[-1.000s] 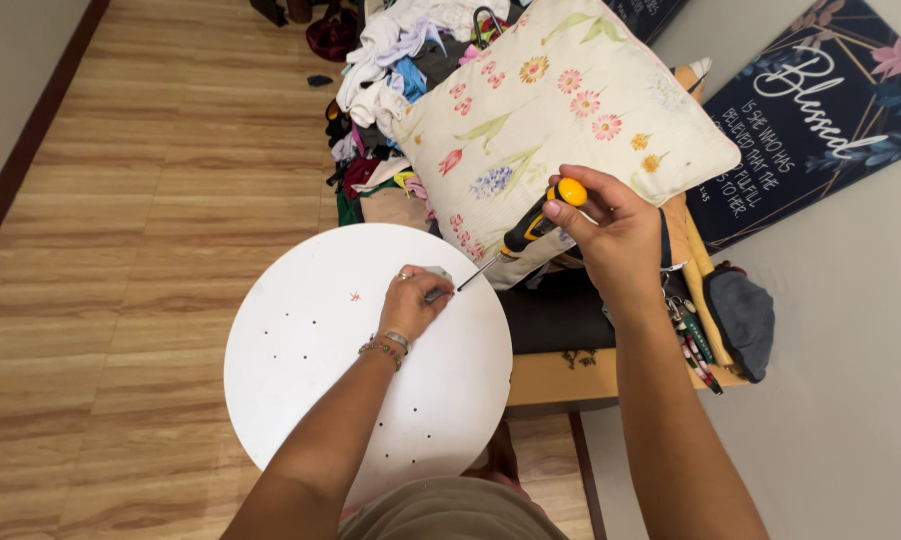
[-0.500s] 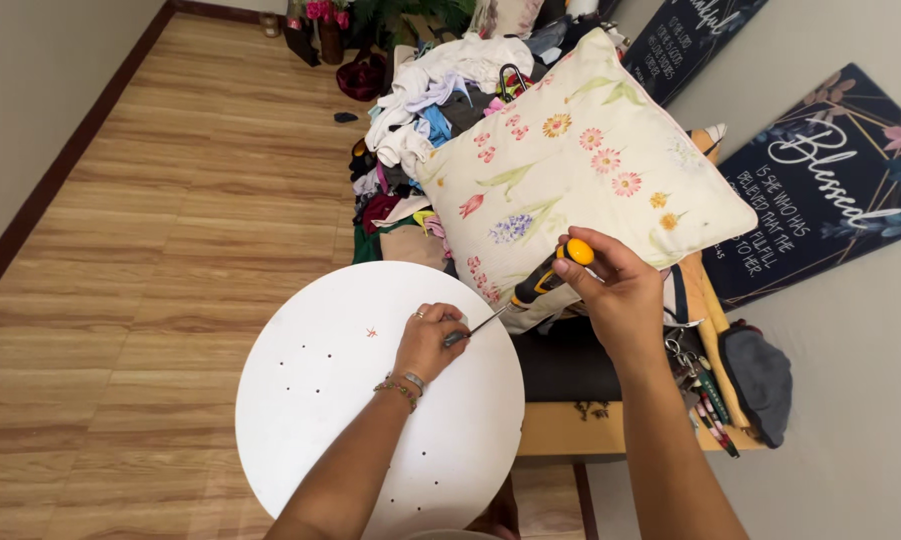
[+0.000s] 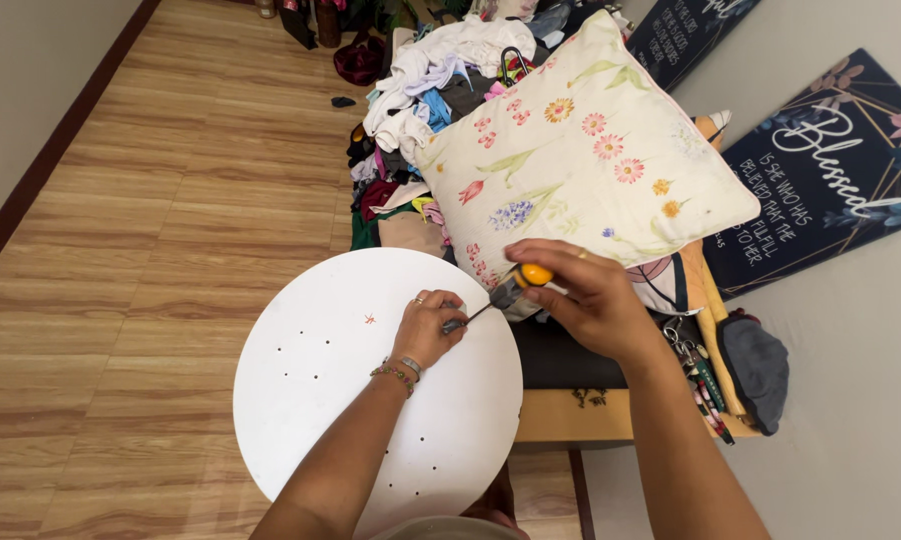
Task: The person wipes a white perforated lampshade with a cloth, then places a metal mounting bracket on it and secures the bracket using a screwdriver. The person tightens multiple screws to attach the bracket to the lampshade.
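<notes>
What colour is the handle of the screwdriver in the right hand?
Yellow-orange with black, seen in the head view: the screwdriver is gripped by the right hand.

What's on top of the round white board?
On the round white board the left hand pinches something small where the screwdriver tip meets it, held by the right hand. The fingers hide that piece.

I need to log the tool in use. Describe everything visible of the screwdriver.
The screwdriver has a black grip with a yellow-orange butt cap and a thin metal shaft. It slants down to the left, above the edge of the round white board. The right hand wraps the handle; the tip meets the left hand, whose fingers pinch something small and grey there.
</notes>
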